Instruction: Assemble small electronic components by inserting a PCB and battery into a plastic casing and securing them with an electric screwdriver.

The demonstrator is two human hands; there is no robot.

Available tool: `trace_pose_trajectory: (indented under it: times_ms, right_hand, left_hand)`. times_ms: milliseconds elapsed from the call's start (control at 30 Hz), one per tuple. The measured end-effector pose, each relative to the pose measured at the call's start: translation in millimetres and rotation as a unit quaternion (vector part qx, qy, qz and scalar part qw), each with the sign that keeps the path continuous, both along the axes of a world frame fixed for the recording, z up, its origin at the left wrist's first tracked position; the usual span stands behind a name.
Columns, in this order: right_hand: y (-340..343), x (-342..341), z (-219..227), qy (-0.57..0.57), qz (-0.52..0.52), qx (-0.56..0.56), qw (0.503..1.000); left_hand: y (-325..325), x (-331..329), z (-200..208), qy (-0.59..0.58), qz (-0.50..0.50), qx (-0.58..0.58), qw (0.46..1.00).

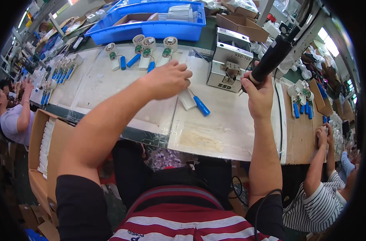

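"Striped shirt [183, 225], dark-lettered. The grips?"
"Right grip [260, 94]: clamped round a black tool [271, 58], upper right. Left grip [169, 82]: cannot tell; white unit [187, 100] partly beneath it, frame centre. Silver box [234, 51] is lettered too."

Right hand [260, 93] has got a black power tool [273, 56], silver box [231, 56] just left of it. Left hand [169, 81] is kinda covering one end of a white part [187, 101], blue cylinder [201, 106] nearside, blue bin [150, 29] way out beyond.
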State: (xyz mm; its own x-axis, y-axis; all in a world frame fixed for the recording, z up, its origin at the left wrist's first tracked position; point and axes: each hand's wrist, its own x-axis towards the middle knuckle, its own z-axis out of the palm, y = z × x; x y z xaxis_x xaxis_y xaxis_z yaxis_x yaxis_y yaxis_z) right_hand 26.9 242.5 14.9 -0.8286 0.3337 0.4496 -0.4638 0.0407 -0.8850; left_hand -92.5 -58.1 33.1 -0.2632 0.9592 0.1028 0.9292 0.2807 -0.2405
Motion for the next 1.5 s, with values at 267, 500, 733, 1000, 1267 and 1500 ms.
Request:
trace_pose_trajectory:
  times_ms: [267, 500, 733, 1000, 1267, 1500]
  right_hand:
    - [16, -14, -15, -0.048, -0.048, 0.097, 0.993]
    - [110, 33, -24, -0.049, -0.308, 0.244, 0.918]
    - [243, 45, -37, -0.344, -0.519, 0.382, 0.683]
    - [141, 114, -40, -0.259, -0.384, 0.334, 0.821]
    - [-5, 146, -38, -0.162, -0.045, 0.328, 0.93]
    - [-58, 123, -42, -0.138, 0.05, 0.363, 0.92]
  left_hand:
    - [18, -106, 3, 0.1, -0.093, -0.051, 0.989]
    - [35, -147, -10, 0.076, -0.058, -0.046, 0.994]
    - [18, -113, 8, 0.12, 0.003, 0.031, 0.992]
    - [-11, 19, 4, 0.034, -0.106, 0.13, 0.985]
    - [42, 123, -11, -0.311, -0.039, 0.276, 0.909]
    - [18, 119, -50, -0.363, 0.026, 0.262, 0.894]
